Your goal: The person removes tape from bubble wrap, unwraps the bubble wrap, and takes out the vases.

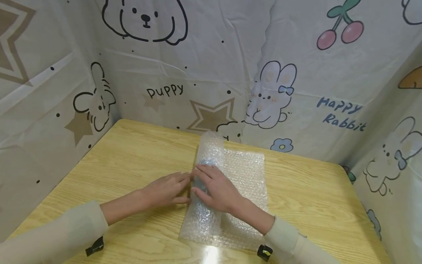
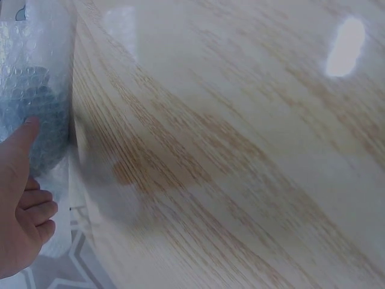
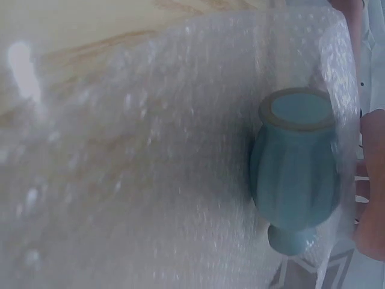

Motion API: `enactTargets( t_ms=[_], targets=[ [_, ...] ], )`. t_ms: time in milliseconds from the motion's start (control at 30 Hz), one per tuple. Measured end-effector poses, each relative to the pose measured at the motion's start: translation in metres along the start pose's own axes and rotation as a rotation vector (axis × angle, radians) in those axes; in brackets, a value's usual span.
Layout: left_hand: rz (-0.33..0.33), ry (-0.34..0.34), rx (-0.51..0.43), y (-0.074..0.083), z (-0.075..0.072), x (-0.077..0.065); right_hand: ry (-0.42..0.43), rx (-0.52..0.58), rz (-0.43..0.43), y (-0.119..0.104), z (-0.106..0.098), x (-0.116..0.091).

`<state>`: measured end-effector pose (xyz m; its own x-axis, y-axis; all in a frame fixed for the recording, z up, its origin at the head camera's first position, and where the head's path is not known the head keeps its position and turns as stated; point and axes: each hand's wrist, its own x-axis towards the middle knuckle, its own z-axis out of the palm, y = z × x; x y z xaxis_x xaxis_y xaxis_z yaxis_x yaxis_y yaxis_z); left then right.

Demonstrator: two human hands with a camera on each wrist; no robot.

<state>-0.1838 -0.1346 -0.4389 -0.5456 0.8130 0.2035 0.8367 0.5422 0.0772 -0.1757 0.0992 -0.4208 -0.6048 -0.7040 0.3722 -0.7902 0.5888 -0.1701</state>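
A blue-green ceramic vase [image 3: 295, 174] with a ribbed body lies on its side under a fold of clear bubble wrap [image 1: 247, 179]. Through the plastic, the right wrist view shows its round mouth and narrow foot. My left hand [image 1: 169, 189] touches the left side of the wrapped vase, fingers reaching to the folded edge and thumb lower down. On top of the bundle rests my right hand [image 1: 215, 189], its fingers extended over the wrap and meeting the left fingertips. The left thumb [image 2: 27, 129] presses against the plastic beside the vase in the left wrist view.
The sheet's flat part spreads right of the bundle on a wood-grain table [image 1: 310, 205]. A printed cloth [image 1: 211, 66] with cartoon animals hangs behind the table and along both sides. Dark wrist straps show below each sleeve.
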Motion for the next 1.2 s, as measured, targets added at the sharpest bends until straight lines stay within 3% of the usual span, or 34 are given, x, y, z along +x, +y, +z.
enactTargets(
  t_ms=[333,633,900,1200],
  targets=[
    [0.000,0.001,0.001,0.001,-0.003,0.000,0.079,-0.016,0.034,0.015,-0.013,-0.019],
    [0.025,0.031,0.019,0.002,-0.005,0.002,0.135,-0.008,0.129,0.031,-0.021,-0.046],
    [0.058,0.050,0.073,0.001,-0.008,0.004,0.077,-0.018,0.255,0.044,-0.019,-0.069],
    [0.086,0.072,0.101,0.002,-0.008,0.006,0.009,-0.026,0.333,0.048,-0.011,-0.092]
  ],
)
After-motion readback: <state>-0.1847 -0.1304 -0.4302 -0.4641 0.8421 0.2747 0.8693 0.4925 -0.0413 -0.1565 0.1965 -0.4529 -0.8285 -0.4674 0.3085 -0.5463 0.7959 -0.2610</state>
